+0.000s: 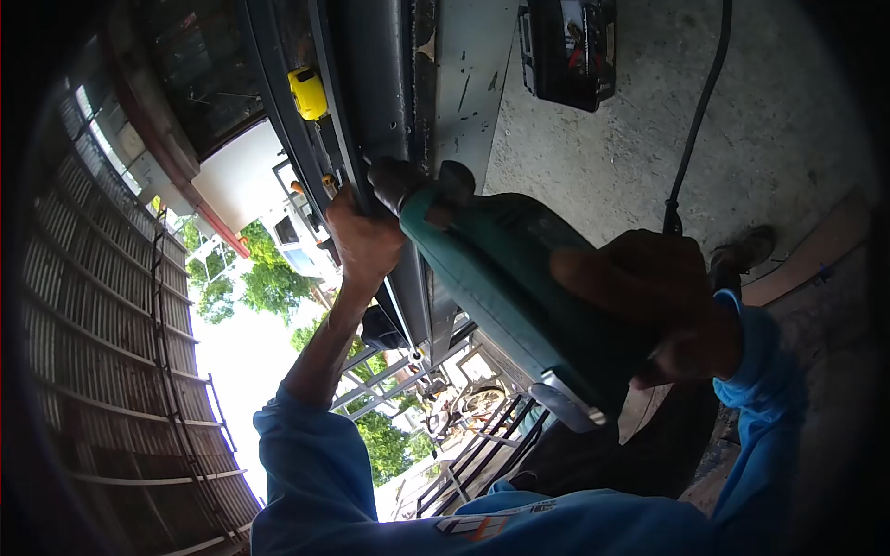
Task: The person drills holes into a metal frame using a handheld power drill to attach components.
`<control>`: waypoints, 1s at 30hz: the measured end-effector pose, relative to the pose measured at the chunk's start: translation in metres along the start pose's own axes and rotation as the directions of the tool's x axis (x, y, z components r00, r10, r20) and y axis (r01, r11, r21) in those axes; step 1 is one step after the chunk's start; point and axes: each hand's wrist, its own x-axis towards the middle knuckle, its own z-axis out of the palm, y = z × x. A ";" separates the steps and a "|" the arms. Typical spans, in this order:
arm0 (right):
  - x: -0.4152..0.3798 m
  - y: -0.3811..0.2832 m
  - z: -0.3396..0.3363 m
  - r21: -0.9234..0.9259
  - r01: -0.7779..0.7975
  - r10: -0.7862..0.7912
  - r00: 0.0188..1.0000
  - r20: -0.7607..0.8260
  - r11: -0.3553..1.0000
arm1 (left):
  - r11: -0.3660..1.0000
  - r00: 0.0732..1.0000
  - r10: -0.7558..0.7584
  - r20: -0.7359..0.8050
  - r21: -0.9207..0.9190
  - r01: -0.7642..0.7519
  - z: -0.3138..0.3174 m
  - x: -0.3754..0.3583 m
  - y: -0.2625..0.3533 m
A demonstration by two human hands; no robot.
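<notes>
My right hand (649, 296) is wrapped round the rear handle of a green power drill (519, 269). The drill lies slantwise across the middle of the view, its dark chuck (394, 182) up against a long dark metal bar (338, 102). My left hand (367, 239) is closed at the bar just beside the chuck, its fingertips partly hidden. Further along the bar rests a yellow tape measure (308, 94). Close to my left fingers sits a small yellowish piece (330, 182). The contact of the drill's tip with the metal is hard to see.
A black toolbox (593, 93) with tools inside stands on the concrete floor (640, 139). From the drill handle a black cable (703, 120) runs across the floor. A shoe (749, 246) and a wooden board (816, 246) are at the right. A bicycle wheel (482, 401) shows behind metal bars.
</notes>
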 end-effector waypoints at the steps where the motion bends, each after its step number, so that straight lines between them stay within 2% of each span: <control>1: -0.001 0.002 0.003 -0.064 0.019 -0.018 0.999 0.027 0.998 | 0.994 0.999 -0.031 -0.010 -0.101 0.029 0.003 0.006 0.001; 2: 0.000 0.003 0.008 -0.119 0.043 -0.036 0.997 0.061 0.992 | 0.966 0.993 -0.098 -0.062 -0.245 0.080 0.009 0.006 0.004; 3: 0.000 0.001 0.012 -0.162 0.059 -0.043 0.994 0.098 0.985 | 0.968 0.993 -0.098 -0.060 -0.238 0.081 0.005 0.008 0.001; 4: -0.002 -0.007 0.012 -0.152 0.038 -0.023 0.995 0.101 0.988 | 0.992 0.995 0.089 0.035 -0.091 -0.085 -0.001 0.007 -0.003; 5: -0.008 -0.008 0.016 -0.144 0.035 -0.021 0.995 0.101 0.989 | 0.963 0.953 0.259 0.156 0.035 -0.267 -0.004 0.007 -0.003; 6: -0.015 -0.007 0.018 -0.269 0.075 -0.050 0.994 0.097 0.960 | 0.963 0.953 0.258 0.157 0.036 -0.267 -0.003 0.006 -0.001; 7: -0.019 -0.005 0.018 -0.390 0.116 -0.080 0.991 0.105 0.914 | 0.980 0.974 0.200 0.104 -0.029 -0.198 0.002 0.004 0.002; 8: -0.019 -0.003 0.018 -0.390 0.112 -0.078 0.992 0.104 0.914 | 0.987 0.988 0.139 0.063 -0.095 -0.133 0.005 0.003 0.009; 9: -0.017 0.002 0.018 -0.486 0.194 -0.153 0.981 0.122 0.852 | 0.986 0.988 0.144 0.065 -0.094 -0.137 0.007 0.006 0.016; 10: -0.014 0.007 0.018 -0.572 0.271 -0.226 0.963 0.150 0.775 | 0.993 0.993 0.118 0.025 -0.003 -0.118 0.008 0.007 0.024; 11: -0.013 0.008 0.020 -0.568 0.264 -0.222 0.965 0.143 0.779 | 0.992 0.996 0.090 -0.010 0.089 -0.089 0.008 0.007 0.028; 15: -0.011 0.002 0.027 -0.608 0.303 -0.224 0.953 0.205 0.734 | 0.982 0.989 0.148 0.002 0.115 -0.148 0.005 0.009 0.028; 16: -0.009 0.002 0.028 -0.643 0.323 -0.223 0.946 0.235 0.694 | 0.989 0.994 0.107 0.019 0.097 -0.108 0.005 0.010 0.026; 18: -0.010 0.001 0.032 -0.642 0.309 -0.224 0.951 0.213 0.701 | 0.995 0.997 0.056 0.044 0.079 -0.060 0.005 0.007 0.022; 20: -0.009 0.002 0.035 -0.647 0.305 -0.233 0.952 0.197 0.699 | 0.987 0.987 0.161 0.018 -0.003 -0.161 0.010 0.008 0.020; 21: -0.011 0.001 0.037 -0.644 0.304 -0.238 0.953 0.190 0.702 | 0.986 0.986 0.166 0.012 -0.008 -0.166 0.014 0.009 0.021; 23: -0.014 -0.011 0.041 -0.638 0.293 -0.230 0.956 0.183 0.712 | 0.845 0.869 0.486 -0.093 0.307 -0.439 0.019 0.005 0.025; 24: -0.013 -0.018 0.040 -0.619 0.276 -0.201 0.961 0.190 0.735 | 0.845 0.867 0.489 -0.098 0.301 -0.443 0.015 0.007 0.019; 25: -0.012 -0.023 0.040 -0.600 0.258 -0.171 0.965 0.198 0.757 | 0.882 0.928 0.374 -0.004 0.312 -0.354 0.005 0.009 0.005; 26: -0.009 -0.026 0.040 -0.532 0.179 -0.121 0.982 0.142 0.828 | 0.907 0.966 0.242 0.089 0.334 -0.258 0.000 0.010 0.009; 27: -0.007 -0.030 0.036 -0.532 0.184 -0.123 0.981 0.149 0.826 | 0.908 0.967 0.241 0.083 0.331 -0.255 0.000 0.009 0.013; 29: 0.002 -0.041 0.021 -0.355 0.087 -0.018 0.981 0.192 0.931 | 0.867 0.960 0.256 0.111 0.413 -0.278 0.003 0.010 0.025; 30: 0.004 -0.046 0.016 -0.357 0.085 -0.014 0.980 0.198 0.930 | 0.996 0.997 0.077 0.003 0.049 -0.077 0.007 0.008 0.006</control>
